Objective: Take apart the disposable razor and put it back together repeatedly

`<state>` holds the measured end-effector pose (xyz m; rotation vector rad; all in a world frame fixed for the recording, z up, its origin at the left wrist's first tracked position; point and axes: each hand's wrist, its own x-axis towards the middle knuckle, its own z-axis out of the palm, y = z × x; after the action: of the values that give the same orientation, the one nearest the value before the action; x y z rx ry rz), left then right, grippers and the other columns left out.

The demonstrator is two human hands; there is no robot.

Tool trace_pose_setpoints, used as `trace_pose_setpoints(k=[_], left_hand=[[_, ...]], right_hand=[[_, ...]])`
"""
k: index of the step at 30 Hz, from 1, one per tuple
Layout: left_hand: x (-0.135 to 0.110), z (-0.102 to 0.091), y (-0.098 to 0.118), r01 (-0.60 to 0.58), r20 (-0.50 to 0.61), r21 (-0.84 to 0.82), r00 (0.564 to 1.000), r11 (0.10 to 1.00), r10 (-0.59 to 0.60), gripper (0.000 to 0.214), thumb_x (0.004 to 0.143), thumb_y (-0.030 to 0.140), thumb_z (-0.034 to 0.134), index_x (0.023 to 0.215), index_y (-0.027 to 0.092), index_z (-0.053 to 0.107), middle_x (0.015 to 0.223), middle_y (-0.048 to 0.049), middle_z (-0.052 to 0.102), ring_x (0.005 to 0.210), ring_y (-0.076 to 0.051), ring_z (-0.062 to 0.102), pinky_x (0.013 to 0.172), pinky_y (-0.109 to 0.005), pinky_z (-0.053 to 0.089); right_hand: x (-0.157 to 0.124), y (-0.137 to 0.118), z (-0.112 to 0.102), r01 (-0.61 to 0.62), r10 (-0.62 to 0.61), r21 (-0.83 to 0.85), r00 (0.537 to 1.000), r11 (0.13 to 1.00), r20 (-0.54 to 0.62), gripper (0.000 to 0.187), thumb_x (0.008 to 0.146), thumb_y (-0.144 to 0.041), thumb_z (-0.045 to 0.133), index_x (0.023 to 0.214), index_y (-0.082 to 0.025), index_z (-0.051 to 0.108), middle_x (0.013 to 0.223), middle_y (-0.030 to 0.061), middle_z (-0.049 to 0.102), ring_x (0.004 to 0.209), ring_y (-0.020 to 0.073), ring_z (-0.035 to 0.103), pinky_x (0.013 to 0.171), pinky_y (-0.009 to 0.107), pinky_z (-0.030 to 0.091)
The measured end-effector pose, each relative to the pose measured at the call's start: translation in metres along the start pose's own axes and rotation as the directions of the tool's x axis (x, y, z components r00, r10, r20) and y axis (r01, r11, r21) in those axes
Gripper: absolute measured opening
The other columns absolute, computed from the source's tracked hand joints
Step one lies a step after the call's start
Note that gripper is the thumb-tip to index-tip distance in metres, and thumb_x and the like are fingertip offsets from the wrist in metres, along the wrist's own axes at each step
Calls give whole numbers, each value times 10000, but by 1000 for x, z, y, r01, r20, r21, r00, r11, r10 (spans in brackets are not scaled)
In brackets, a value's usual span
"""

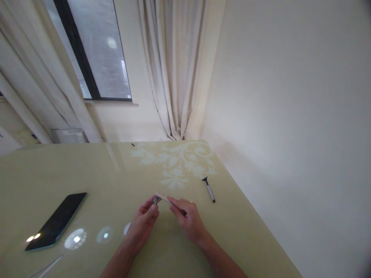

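My left hand [147, 217] is closed in a pinch on a small greenish, shiny piece [155, 200] whose exact kind I cannot make out. In my right hand [188, 218] is a slim tool [162, 197] with a pale, flat front end and a dark part by the palm. Its pale tip reaches over to the small piece and appears to touch it. Both hands are just above the table, close together. To the right of them a razor [209, 190] with a black head and a grey handle lies on the tabletop.
On the glossy yellow-green table [95, 170], a dark-screened phone or tablet [57, 221] lies at left. A thin white cable or strip [50, 266] is at the lower left. A tiny black piece [133, 144] rests near the far edge. A wall [290, 127] borders the right side.
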<state>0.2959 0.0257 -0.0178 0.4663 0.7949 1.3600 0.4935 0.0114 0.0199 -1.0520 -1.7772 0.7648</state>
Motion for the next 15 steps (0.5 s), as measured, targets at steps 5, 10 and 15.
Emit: trace_pose_setpoints(k=[5, 10, 15], left_hand=[[1, -2, -2, 10, 10, 3, 1000, 1000, -11, 530, 592, 305, 1019, 1086, 219, 847, 1125, -111, 783, 667, -74, 549, 638, -203, 510], [-1, 1, 0, 1, -1, 21, 1000, 1000, -1, 531, 550, 313, 1035, 1039, 216, 855, 1062, -94, 795, 654, -73, 538, 634, -204, 500], [-2, 1, 4, -6, -10, 22, 1000, 1000, 6, 535, 590, 330, 1019, 1084, 216, 846, 1172, -115, 782, 710, -91, 561, 646, -209, 497]], right_hand=[[0, 1, -1, -9, 6, 35, 996, 999, 86, 395, 1029, -444, 604, 1352, -262, 740, 717, 9, 636, 640, 147, 513, 632, 262, 417], [0, 1, 4, -26, 26, 16, 1000, 1000, -17, 378, 1023, -390, 606, 1350, -258, 743, 782, 45, 718, 674, 169, 558, 664, 280, 444], [-1, -2, 9, -34, 28, 110, 998, 993, 53, 378, 1000, -383, 642, 1345, -269, 744, 844, 48, 761, 676, 163, 574, 649, 267, 452]])
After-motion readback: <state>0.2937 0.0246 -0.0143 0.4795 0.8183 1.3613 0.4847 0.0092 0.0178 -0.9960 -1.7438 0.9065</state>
